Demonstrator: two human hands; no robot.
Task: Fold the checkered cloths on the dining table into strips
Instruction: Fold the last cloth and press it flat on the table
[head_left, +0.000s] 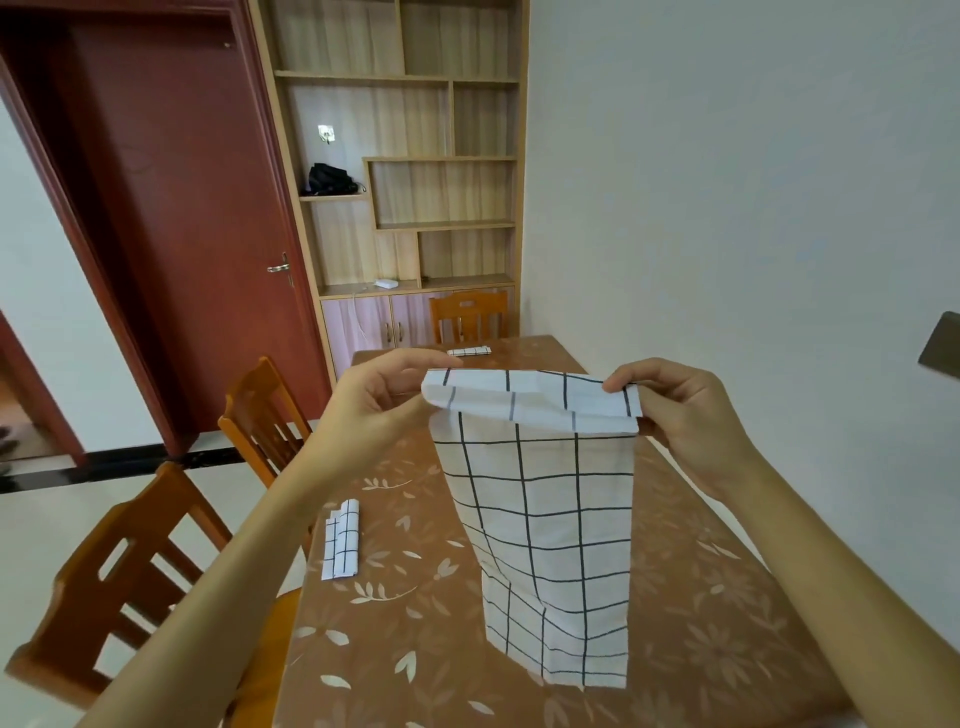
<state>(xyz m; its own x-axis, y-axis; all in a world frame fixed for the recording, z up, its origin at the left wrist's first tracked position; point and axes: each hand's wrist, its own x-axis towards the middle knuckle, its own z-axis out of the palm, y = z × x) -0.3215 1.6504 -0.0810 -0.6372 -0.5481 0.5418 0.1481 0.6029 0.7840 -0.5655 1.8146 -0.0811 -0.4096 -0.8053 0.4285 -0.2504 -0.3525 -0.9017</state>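
Both hands hold one checkered cloth (540, 519) up above the dining table (415, 613). Left hand (379, 400) pinches the cloth's top left corner, fingers curled round the edge. Right hand (680, 410) pinches the top right corner the same way. Top edge folded over toward the viewer, rest hangs down, lower end reaches the table near side. Folded strip (343, 540) lies at the table's left edge; another folded strip (470, 352) at the far end. Wooden chairs (130, 571) left of the table, one chair (467, 314) beyond the far end
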